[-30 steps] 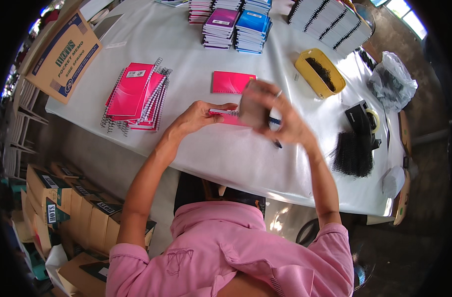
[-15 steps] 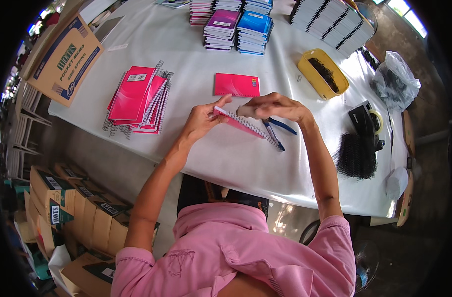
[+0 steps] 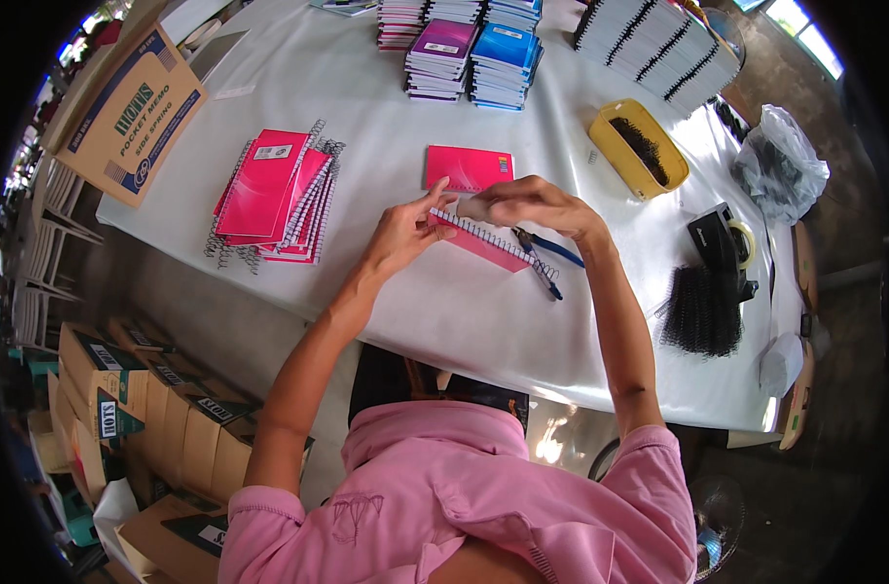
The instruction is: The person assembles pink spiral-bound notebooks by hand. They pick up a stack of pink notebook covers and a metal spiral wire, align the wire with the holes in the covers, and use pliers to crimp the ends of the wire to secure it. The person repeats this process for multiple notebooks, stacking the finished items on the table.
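My left hand (image 3: 405, 234) pinches a pink notebook (image 3: 483, 253) at its left end, thumb and fingers on either side. A metal spiral coil (image 3: 508, 245) runs along the notebook's upper edge, and its loose end sticks out at the right. My right hand (image 3: 537, 206) is curled over the left part of that edge, close to my left fingers. Its fingertips are smeared, and what they grip is hidden. Blue-handled pliers (image 3: 558, 249) lie just right of the notebook, partly under my right hand. Beyond both hands another pink notebook (image 3: 469, 167) lies flat.
Pink notebooks with coils (image 3: 269, 200) are piled at left. Purple notebooks (image 3: 438, 44) and blue notebooks (image 3: 505, 49) stand stacked at the back. On the right are a yellow tub (image 3: 615, 146) of dark bits, a tape dispenser (image 3: 719, 238), black coils (image 3: 702, 311) and a plastic bag (image 3: 780, 161).
The held notebook has tilted, so more of its pink cover shows. My right hand has shifted slightly left along the coil edge, its fingers more curled. My left hand keeps its hold.
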